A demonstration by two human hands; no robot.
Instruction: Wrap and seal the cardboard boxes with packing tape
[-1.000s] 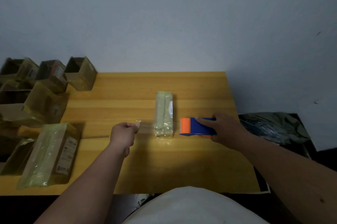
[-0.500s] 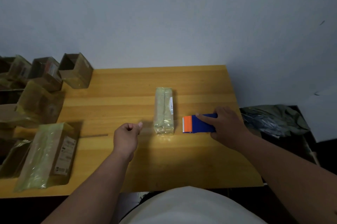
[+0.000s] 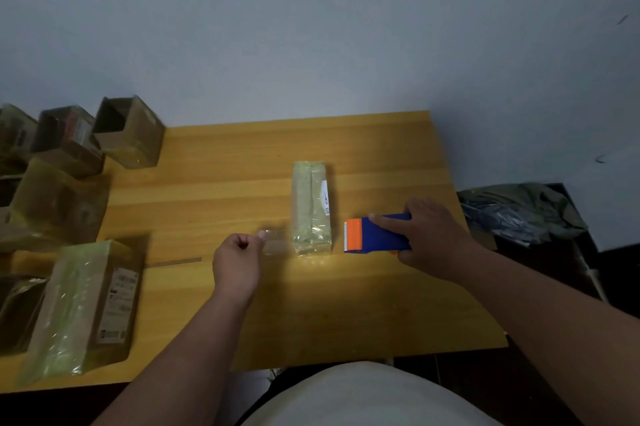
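A slim cardboard box (image 3: 310, 207) wrapped in shiny clear tape lies lengthwise in the middle of the wooden table (image 3: 221, 183). My right hand (image 3: 433, 235) grips a blue and orange tape dispenser (image 3: 375, 234) just right of the box, index finger laid along its top. My left hand (image 3: 237, 261) is a loose fist left of the box, pinching the end of a clear tape strip (image 3: 275, 241) that runs toward the box's near end.
Several tape-wrapped and open cardboard boxes crowd the table's left side, among them a long wrapped one (image 3: 83, 304) near the front edge and an open one (image 3: 130, 131) at the back. A dark bag (image 3: 519, 214) lies beyond the right edge.
My left hand has kept its pinch on the tape strip beside the box. My right hand and the dispenser have stayed just right of the box. My head has tilted, shifting the view.
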